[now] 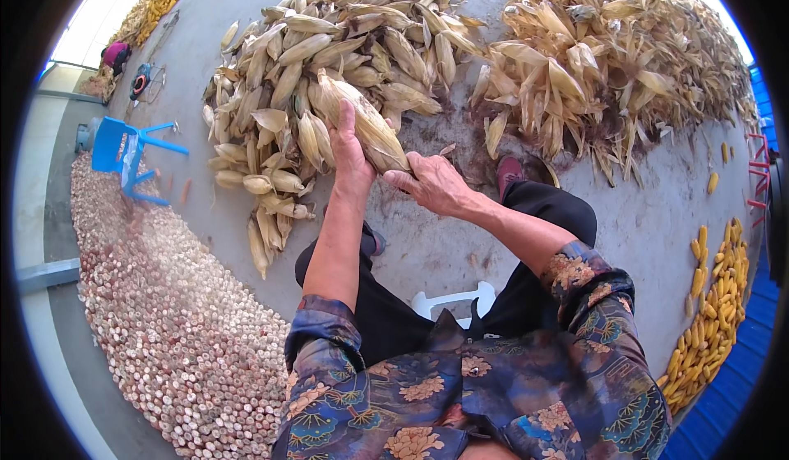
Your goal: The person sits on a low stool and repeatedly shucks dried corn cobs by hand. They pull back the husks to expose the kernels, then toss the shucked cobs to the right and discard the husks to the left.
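Observation:
An ear of corn in its dry husk [363, 124] slants across the space before me, its tip pointing up and left. My left hand [352, 152] is wrapped around its side, with the thumb upright along the husk. At the lower end of the ear, my right hand [434, 183] grips the husk's base between thumb and fingers. Beyond and left of both hands spreads a heap of unhusked corn ears [308, 47]. A pile of loose dry husks [573, 78] lies farther to the right.
Bare corncobs [185, 312] form a long heap at left, with a blue plastic chair [117, 152] tipped beside it. Husked yellow ears [709, 318] lie at right. Between my legs is a white plastic seat edge [453, 298]. A person [116, 56] bends at the far left.

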The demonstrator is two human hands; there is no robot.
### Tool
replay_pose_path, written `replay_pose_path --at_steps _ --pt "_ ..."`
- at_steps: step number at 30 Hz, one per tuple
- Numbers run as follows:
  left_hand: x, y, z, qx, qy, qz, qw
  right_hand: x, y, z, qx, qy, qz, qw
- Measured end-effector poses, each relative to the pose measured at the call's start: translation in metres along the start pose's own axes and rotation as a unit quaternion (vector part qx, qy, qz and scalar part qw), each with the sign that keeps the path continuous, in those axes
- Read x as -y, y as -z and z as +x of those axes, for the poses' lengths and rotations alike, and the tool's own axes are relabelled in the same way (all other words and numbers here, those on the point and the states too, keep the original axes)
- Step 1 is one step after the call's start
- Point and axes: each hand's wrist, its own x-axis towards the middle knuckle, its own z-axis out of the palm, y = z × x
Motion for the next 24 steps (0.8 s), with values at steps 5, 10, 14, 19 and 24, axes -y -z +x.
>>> replay_pose_path --at_steps 5,10,14,19,24 --pt "0.000 0.005 -0.004 0.027 0.076 -0.010 0.997 0.005 0.017 0.002 0.188 -0.131 0.177 0.957" --pt "-0.002 0.003 0.000 0.023 0.087 -0.043 0.995 0.004 0.019 0.001 0.167 -0.099 0.136 0.972" --pt "-0.001 -0.001 -0.004 0.033 0.075 -0.018 0.996 0.000 0.021 -0.003 0.135 -0.115 0.213 0.961" --pt "0.008 0.008 0.001 0.058 0.106 -0.009 0.993 -0.009 0.013 -0.005 0.126 -0.150 0.363 0.911" --pt "0.018 -0.013 -0.018 0.060 0.041 0.044 0.996 -0.006 0.020 -0.004 0.076 -0.230 0.547 0.801"
